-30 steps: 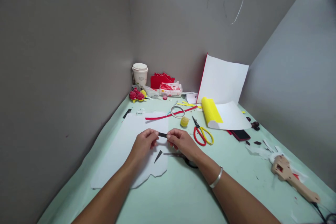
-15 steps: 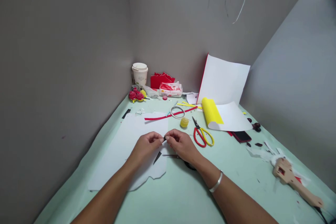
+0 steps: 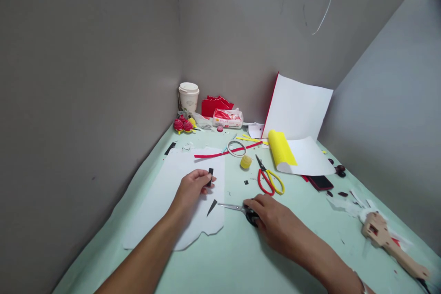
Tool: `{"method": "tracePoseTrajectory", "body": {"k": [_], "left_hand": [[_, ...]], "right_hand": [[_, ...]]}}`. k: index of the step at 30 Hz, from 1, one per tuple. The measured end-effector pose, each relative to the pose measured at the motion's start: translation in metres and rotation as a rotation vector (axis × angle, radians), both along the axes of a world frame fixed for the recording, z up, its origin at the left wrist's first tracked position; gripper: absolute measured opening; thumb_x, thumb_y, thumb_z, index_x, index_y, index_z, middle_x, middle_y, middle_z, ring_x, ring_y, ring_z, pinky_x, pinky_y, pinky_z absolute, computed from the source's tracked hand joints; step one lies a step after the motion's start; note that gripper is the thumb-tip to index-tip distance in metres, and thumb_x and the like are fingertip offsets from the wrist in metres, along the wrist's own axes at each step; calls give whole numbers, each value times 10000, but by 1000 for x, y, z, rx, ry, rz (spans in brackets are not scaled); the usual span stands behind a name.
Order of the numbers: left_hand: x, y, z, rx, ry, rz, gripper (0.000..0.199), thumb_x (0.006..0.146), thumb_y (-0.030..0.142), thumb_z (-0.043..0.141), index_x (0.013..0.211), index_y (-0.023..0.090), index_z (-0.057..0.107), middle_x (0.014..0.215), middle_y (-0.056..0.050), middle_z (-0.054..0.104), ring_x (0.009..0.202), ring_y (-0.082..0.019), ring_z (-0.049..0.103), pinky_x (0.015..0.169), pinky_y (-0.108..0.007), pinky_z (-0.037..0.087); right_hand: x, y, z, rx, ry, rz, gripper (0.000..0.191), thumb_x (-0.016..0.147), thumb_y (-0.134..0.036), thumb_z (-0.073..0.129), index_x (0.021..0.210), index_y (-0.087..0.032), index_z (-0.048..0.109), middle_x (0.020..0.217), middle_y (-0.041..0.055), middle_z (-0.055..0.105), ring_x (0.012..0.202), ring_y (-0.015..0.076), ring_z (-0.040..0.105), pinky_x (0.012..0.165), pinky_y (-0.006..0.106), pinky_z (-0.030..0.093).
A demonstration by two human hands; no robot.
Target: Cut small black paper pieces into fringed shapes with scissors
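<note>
My left hand (image 3: 195, 184) pinches a small black strip (image 3: 210, 175) upright between thumb and fingers, above a white sheet of paper (image 3: 155, 211). My right hand (image 3: 274, 215) is closed over the black handles of a pair of scissors (image 3: 237, 208), which lie on the table with their blades pointing left. Near the blade tips, a thin black triangular piece (image 3: 212, 207) rests on the white sheet. A tiny black square (image 3: 245, 182) lies on the green tabletop beyond my right hand.
Red-and-yellow-handled pliers (image 3: 269, 180), a small yellow roll (image 3: 245, 161), a tape ring (image 3: 236, 148) and a red strip (image 3: 210, 155) lie farther back. Yellow crepe paper (image 3: 282, 148) sits right of them. A glue gun (image 3: 392, 243) and a phone (image 3: 320, 182) are at right.
My right hand has let go of the black strip and moved right and down onto the scissors. My left hand keeps the strip, now held upright. The view has shifted slightly.
</note>
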State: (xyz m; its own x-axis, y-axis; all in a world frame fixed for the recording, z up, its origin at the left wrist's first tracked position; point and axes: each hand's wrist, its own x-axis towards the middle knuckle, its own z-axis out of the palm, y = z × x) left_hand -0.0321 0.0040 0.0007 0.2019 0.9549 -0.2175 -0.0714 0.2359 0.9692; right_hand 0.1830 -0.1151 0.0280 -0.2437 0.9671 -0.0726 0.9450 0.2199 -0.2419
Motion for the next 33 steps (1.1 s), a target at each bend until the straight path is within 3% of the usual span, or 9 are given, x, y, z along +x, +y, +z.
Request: {"method": "tracePoseTrajectory", "body": {"k": [2,6,11,15,21,26,33], "left_hand": [[-1,0,0,0,-45,41,167,734,321,718,793,173,669,808,-31,664,656,-105,538,606,-208,405],[-2,1,0,-43,-200,113,194,689,297,777,791,168,676,700,24,576,588,-71,478,541,-171,376],[-1,3,2,-55,-334,141,203,682,272,785,802,157,668,775,-14,635,668,-94,564,553,-164,417],[0,4,4,-101,-424,148,210,668,237,801,810,154,671,806,-18,652,705,-91,592,628,-172,476],[1,2,8,-151,-505,163,153,717,202,778,817,156,672,731,24,605,654,-58,581,598,-140,473],[4,-1,8,-198,-554,161,110,739,127,754,821,141,682,728,13,624,644,-58,605,591,-140,492],[4,1,7,-184,-549,165,74,757,106,733,804,136,684,730,16,623,624,-52,606,554,-131,480]], "right_hand": [[-3,-3,-4,11,10,35,572,777,20,442,1276,-237,551,1060,106,618,957,248,594,782,356,482],[1,1,-3,-3,163,28,532,803,-49,481,1293,-250,539,1017,83,617,886,224,601,777,359,488],[-6,28,-2,-3,716,-212,458,844,-199,542,1300,-236,514,987,47,595,813,171,586,718,299,501],[-31,48,-11,-10,1016,-234,427,850,-245,554,1276,-217,544,933,28,555,751,146,560,681,278,488],[-46,42,-30,129,856,-155,441,839,-193,553,1275,-251,591,910,28,564,802,163,550,719,285,475],[-41,37,-29,164,770,-91,503,845,-161,526,1342,-234,538,961,50,619,795,166,563,726,293,482],[-37,39,-29,188,674,-32,478,837,-167,557,1313,-212,552,876,38,595,766,169,547,728,300,476]]}}
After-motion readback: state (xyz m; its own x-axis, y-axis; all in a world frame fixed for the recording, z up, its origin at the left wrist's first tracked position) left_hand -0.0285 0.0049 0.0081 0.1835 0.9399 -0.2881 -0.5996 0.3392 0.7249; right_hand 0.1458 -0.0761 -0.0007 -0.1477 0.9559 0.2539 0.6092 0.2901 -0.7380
